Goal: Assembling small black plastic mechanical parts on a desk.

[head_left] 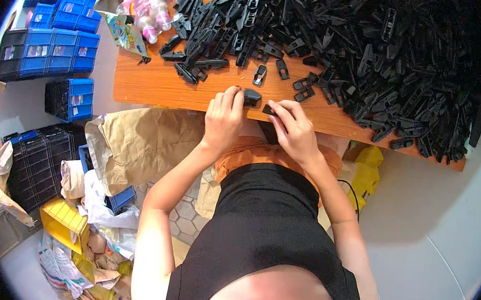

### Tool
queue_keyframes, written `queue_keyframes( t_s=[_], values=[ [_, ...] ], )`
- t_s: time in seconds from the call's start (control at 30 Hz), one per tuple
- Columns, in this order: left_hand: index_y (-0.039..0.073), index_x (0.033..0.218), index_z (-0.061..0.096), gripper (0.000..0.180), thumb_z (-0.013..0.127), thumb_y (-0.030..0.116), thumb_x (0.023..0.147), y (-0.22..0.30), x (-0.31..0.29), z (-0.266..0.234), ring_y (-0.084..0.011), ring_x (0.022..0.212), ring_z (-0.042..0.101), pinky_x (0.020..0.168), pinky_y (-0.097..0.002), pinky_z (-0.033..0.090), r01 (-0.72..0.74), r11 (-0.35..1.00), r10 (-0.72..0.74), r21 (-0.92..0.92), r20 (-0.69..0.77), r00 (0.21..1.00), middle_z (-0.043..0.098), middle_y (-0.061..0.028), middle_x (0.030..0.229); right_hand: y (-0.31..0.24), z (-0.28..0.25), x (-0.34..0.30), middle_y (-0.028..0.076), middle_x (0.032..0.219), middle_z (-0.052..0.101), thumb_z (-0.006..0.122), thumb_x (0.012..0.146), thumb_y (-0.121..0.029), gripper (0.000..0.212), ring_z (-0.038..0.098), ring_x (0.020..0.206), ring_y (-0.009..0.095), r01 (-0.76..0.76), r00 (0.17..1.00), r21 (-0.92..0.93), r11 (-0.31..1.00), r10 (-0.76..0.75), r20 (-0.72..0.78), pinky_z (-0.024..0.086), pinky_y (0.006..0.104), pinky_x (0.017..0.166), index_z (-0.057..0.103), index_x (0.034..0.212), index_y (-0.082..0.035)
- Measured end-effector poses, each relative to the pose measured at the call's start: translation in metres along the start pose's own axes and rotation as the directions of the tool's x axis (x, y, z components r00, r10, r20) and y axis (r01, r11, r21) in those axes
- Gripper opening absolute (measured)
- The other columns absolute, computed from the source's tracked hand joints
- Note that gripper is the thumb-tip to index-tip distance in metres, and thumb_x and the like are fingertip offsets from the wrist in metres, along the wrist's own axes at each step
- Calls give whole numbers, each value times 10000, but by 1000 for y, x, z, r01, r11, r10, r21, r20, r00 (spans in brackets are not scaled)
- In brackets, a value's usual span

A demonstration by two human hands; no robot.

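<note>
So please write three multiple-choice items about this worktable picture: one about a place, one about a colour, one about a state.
1. Where does the big pile of black plastic parts lie?
A. on the wooden table
B. on the floor
C. in the yellow bin

2. What colour are the stacked bins left of the table?
A. red
B. blue
C. white

3. What does the left hand do?
A. hangs at the person's side
B. touches a black part at the table's near edge
C. holds a bag

Answers: 1 A, the parts cover the table's far and right side. 2 B, they are blue. 3 B, its fingertips rest on the part, while the right hand pinches a smaller black piece.
</note>
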State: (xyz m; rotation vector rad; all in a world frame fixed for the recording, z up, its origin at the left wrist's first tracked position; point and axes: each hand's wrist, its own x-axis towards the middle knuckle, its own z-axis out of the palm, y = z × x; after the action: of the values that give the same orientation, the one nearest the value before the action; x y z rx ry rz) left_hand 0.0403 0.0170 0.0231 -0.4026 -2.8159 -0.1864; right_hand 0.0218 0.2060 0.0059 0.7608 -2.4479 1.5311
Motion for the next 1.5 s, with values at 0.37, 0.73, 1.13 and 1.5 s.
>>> queue_keyframes(
  t_s=[0.37,0.73,1.13,1.5],
  values=[
    [-9,1000,594,196,653,14,814,6,22,1,-346,897,571,788,-405,473,531,621,-524,-576,200,828,570,-168,977,2,26,25,187,1105,570,600,827,45,325,595,985,370,-7,998,372,928,-17,61,510,397,836,529,1140,-2],
    [-1,1027,631,258,650,10,770,5,8,1,-288,903,566,771,-365,494,69,994,-68,-82,15,998,595,-113,990,8,13,33,192,1095,600,581,867,48,324,622,977,333,-78,996,269,960,88,-26,519,358,799,518,1181,1],
    [40,1162,618,399,713,9,775,-51,-25,-16,-294,1044,554,887,-387,456,136,951,-190,-279,-178,965,588,-125,1138,15,3,12,137,989,635,581,905,4,307,648,828,176,-251,966,334,909,258,22,522,286,710,534,1207,-18],
    [83,1019,701,306,750,86,717,-40,0,13,-250,940,567,821,-375,451,-25,858,-34,-513,-105,994,654,-41,971,22,-8,25,135,1037,634,678,786,32,322,634,936,296,-6,996,133,991,-6,90,523,356,781,600,1096,-1]
  ],
)
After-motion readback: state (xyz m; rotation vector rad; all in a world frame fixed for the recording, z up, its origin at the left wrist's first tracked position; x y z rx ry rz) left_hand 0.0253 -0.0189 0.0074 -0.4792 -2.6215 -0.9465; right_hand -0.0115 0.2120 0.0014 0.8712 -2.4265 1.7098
